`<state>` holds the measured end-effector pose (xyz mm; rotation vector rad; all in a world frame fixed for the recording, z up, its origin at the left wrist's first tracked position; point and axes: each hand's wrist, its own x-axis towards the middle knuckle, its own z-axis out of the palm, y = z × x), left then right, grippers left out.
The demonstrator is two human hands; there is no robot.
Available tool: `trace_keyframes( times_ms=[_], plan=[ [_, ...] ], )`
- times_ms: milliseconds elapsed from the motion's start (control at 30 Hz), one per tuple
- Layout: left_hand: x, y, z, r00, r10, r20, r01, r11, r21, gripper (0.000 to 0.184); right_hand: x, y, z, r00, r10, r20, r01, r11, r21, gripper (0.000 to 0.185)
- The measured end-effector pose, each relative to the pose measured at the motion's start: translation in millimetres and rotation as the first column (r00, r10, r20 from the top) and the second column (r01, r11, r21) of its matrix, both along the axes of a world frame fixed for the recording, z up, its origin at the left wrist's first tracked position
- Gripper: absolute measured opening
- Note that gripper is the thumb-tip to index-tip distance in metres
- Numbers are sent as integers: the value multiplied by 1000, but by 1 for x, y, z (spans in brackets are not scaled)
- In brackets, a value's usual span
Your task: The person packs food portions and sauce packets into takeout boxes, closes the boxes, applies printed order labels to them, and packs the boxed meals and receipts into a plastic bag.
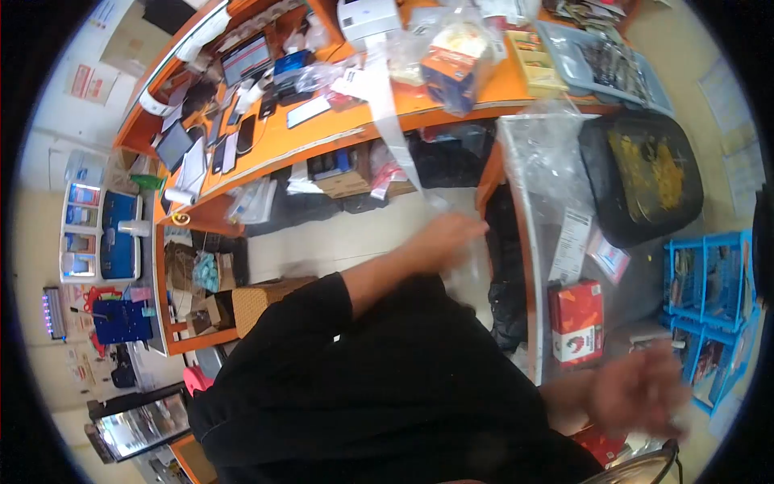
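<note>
My left hand (453, 240), smeared by motion, is over the floor in front of the orange desk (347, 127). A long white paper strip (393, 133) hangs from the white printer (368, 18) over the desk edge; its lower end fades out just above this hand. Whether the fingers touch it cannot be made out. My right hand (641, 391) is also blurred, low on the right, beside the red box (577, 323) and below the blue wire baskets (708, 282). Its fingers look bent, but any content is unclear.
Phones (245, 134), a laptop (247, 60) and plastic-wrapped packets (453, 68) lie on the desk. A side table holds a black tray (642, 176), clear plastic (548, 145) and a printed label (572, 242). A woven box (262, 305) stands at the left.
</note>
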<state>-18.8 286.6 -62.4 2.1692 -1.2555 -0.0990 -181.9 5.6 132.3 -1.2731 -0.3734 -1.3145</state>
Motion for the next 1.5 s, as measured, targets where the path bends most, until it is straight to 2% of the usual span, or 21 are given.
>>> trace_keyframes(
  times_ms=[33,100,167,233,333,367,433,500,633,733,767,800,867,900,933,1100,1167,1200,1267,1400,1500],
  plan=[
    [15,28,-3,993,98,60,-96,995,-38,66,-5,-7,6,971,218,98,-204,969,-137,22],
    [40,82,23,897,437,71,-429,897,-103,58,10,12,54,932,342,-116,-355,812,-463,31],
    [79,140,33,700,687,194,-641,725,-251,50,33,42,105,869,366,-334,-489,523,-698,52],
    [123,211,34,514,807,290,-742,588,-323,52,65,78,115,854,299,-426,-515,365,-776,60],
    [192,303,36,294,900,322,-847,401,-349,54,118,143,103,903,183,-390,-429,445,-786,51],
    [220,335,31,294,905,309,-846,397,-356,53,141,167,97,913,146,-381,-403,476,-782,49],
    [274,388,26,270,891,365,-854,396,-336,57,201,221,83,974,116,-195,-226,579,-784,44],
    [325,439,10,250,870,425,-832,418,-365,60,271,272,62,985,93,148,42,694,-719,41],
    [386,492,20,208,892,402,-932,306,-196,62,371,334,84,914,395,95,-192,625,-756,35],
    [432,533,3,154,891,426,-977,202,-70,69,399,349,113,973,227,-39,-128,390,-912,30],
    [446,544,-4,140,886,442,-984,176,-40,71,412,346,107,907,-122,402,420,282,-863,26],
    [459,555,-9,124,880,459,-989,145,-11,73,434,351,100,540,-355,763,818,9,-575,29],
    [478,572,-18,127,883,452,-986,164,-43,71,464,372,87,499,-357,790,858,74,-508,28],
    [485,575,-17,124,878,462,-987,159,-37,71,488,419,88,856,-120,503,505,407,-762,23],
    [494,580,-19,119,872,475,-987,154,-36,71,508,448,88,962,230,145,-12,568,-823,25],
    [520,605,-27,123,839,531,-990,138,12,73,575,452,77,797,-106,594,577,425,-698,41],
    [526,614,-28,135,833,536,-989,146,23,74,599,473,72,827,-76,556,506,532,-679,48],
    [528,619,-29,143,832,536,-988,149,31,74,612,507,71,900,29,435,310,660,-685,48],
    [533,627,-33,151,827,542,-987,153,42,76,621,502,63,785,-137,604,569,546,-615,47],
    [536,633,-37,192,808,557,-981,158,109,77,638,539,47,951,196,238,54,654,-755,42],
    [536,636,-42,209,809,550,-977,155,145,78,645,547,41,954,255,156,-53,657,-752,38]
  ],
)
